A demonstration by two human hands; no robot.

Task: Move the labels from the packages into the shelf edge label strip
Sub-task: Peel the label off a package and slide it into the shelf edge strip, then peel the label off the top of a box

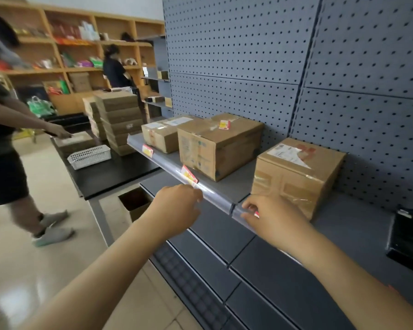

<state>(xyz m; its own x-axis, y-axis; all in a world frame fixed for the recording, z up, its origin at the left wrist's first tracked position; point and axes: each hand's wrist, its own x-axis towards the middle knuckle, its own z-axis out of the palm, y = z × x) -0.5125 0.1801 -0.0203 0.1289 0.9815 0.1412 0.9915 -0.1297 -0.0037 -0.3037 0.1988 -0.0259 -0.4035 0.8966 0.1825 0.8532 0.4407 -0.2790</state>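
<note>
A red-and-yellow label point(256, 214) is being pinched by the right hand point(272, 217) against the clear shelf edge label strip point(215, 194), in front of the nearest cardboard box point(296, 175). The strip is being touched by the left hand point(177, 206), fingers curled, grasping nothing. Another label point(224, 125) is sitting atop the middle box point(219, 146).

We see a grey shelf point(234, 186) with three boxes on it: a far box point(161, 135), a middle box point(218, 146) and a near box point(296, 173). The clear strip point(215, 195) along its front edge holds two labels point(147, 150) point(188, 174).
</note>
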